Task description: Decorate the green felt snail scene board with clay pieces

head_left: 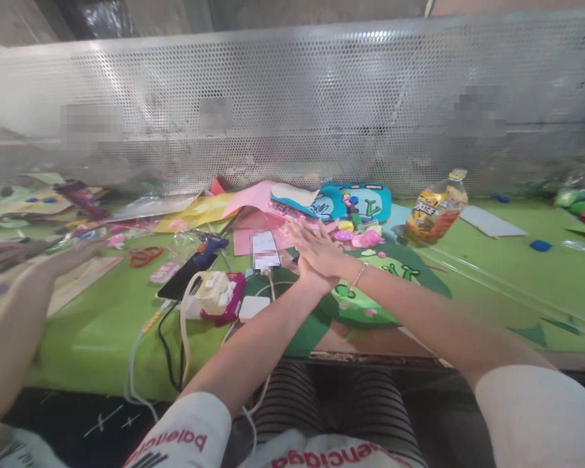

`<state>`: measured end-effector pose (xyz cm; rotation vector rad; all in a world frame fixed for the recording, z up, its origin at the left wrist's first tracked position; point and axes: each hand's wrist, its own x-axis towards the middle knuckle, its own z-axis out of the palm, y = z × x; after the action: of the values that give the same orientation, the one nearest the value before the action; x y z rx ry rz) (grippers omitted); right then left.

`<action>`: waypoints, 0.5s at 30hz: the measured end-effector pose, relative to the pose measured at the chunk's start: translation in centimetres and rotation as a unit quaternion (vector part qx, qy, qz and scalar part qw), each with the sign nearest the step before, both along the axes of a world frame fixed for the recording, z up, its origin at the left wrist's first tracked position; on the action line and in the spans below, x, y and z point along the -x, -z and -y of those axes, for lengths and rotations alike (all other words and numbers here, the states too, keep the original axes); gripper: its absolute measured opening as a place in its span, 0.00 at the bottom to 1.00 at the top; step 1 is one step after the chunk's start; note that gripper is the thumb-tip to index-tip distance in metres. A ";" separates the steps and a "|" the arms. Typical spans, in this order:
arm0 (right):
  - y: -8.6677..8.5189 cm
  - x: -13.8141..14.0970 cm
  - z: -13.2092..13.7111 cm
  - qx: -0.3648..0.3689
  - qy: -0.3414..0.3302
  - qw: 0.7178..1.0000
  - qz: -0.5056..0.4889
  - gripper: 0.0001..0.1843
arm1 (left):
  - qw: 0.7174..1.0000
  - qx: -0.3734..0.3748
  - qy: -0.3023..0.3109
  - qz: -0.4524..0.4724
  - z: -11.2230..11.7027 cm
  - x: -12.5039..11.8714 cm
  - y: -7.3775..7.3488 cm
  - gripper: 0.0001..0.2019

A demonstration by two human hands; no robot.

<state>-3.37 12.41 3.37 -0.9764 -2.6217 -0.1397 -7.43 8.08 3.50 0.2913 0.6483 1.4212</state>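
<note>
My left hand (pixel 312 275) and my right hand (pixel 324 252) are pressed palm against palm, the right on top. The right fingers lie stretched out and slightly spread. Most of the left hand is covered, though it appears flat as well. Whatever may be between the palms is hidden. Just left of them, a phone (pixel 264 251) with a lit screen stands with a cable plugged in. A green decorated craft piece (pixel 370 305) lies under my right wrist. Beyond the hands are a pink clay lump (pixel 368 238) and a blue craft piece with small figures (pixel 374 203).
At left, another person's arm (pixel 24 312) reaches over the table. Nearby are red-handled scissors (pixel 146 256), a dark phone (pixel 182 278), a power strip with plugs (pixel 219 296) and cables over the edge. A drink bottle (pixel 437 211) stands right, before a perforated metal panel (pixel 292 110).
</note>
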 end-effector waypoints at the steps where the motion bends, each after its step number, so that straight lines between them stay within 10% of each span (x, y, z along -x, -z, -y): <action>1: -0.1 -0.4 -0.6 0.007 0.003 1.000 0.007 0.29 | 0.999 -0.017 0.028 0.018 -0.1 0.3 0.2 0.30; 8: 0.1 -3.2 -3.8 0.077 0.069 0.995 -0.007 0.31 | 0.978 -0.101 0.126 0.134 -0.7 0.5 1.2 0.39; 15: 0.1 -1.4 -0.1 0.134 0.039 0.987 -0.083 0.32 | 0.992 -0.071 0.066 0.085 -0.8 0.7 1.3 0.34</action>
<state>-2.00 12.51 3.32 -1.1263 -2.4907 0.2729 -8.17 8.84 2.18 0.3149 0.3824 1.3510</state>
